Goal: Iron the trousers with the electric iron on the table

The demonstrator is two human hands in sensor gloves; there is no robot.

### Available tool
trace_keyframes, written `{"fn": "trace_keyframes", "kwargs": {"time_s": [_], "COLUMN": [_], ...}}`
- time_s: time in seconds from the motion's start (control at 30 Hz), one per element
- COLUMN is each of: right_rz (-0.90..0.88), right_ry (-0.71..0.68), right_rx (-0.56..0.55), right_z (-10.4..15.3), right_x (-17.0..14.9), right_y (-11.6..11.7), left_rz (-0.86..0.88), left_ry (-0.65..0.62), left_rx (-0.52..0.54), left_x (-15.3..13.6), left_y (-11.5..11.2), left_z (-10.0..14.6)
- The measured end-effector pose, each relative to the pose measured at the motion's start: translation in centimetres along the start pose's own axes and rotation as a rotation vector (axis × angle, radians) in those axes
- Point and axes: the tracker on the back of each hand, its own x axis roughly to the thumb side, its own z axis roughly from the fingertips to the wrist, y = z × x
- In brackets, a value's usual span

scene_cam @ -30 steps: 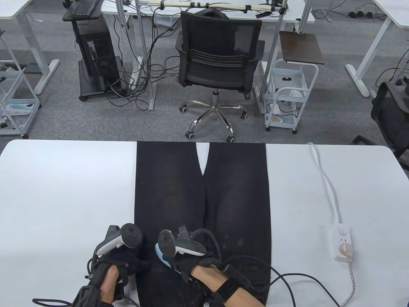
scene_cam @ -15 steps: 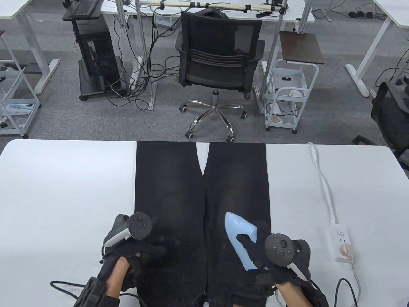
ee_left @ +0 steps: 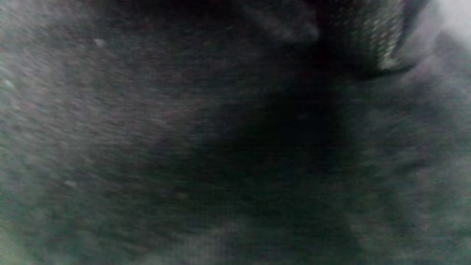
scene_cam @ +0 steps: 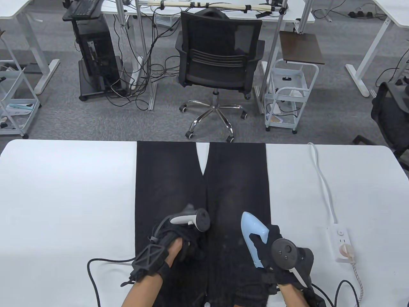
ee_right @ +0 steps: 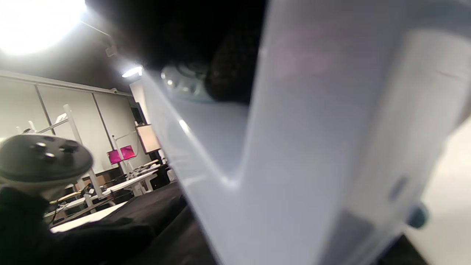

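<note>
Black trousers (scene_cam: 179, 179) lie flat on the white table (scene_cam: 64, 192), legs pointing away from me. My right hand (scene_cam: 274, 252) grips the handle of a light blue electric iron (scene_cam: 252, 233), which rests on the right trouser leg with its tip pointing away. The iron fills the right wrist view (ee_right: 312, 147). My left hand (scene_cam: 179, 240) rests on the trousers near the middle seam. The left wrist view shows only blurred dark cloth (ee_left: 184, 147), so the left fingers are hidden there.
A white power strip (scene_cam: 342, 243) with its white cable (scene_cam: 326, 182) lies on the table to the right. The iron's braided cord (scene_cam: 356, 281) is plugged into it. Black glove cables trail near the front edge. An office chair (scene_cam: 217, 60) stands beyond the table.
My right hand carried the iron from the left leg over to the right leg and a little forward. My left hand moved right from the trousers' left edge to the middle seam.
</note>
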Motion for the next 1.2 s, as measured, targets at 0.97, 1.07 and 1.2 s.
{"fn": "trace_keyframes", "kwargs": {"time_s": [0.97,1.07,1.2], "right_rz": [0.007,0.009,0.005], "right_ry": [0.084,0.082,0.092], "right_rx": [-0.01,-0.01,-0.011], "right_z": [-0.7,-0.7,-0.8], "right_x": [-2.0,-2.0,-2.2], "right_y": [0.2,0.2,0.1], "left_rz": [-0.11,-0.198,-0.119], "left_ry": [0.017,0.087,0.129], "left_rx": [0.204,0.21,0.168], "left_x": [7.9,5.3,2.0], "left_y": [-2.9,1.6,4.7], "left_z": [6.9,4.2,0.0]}}
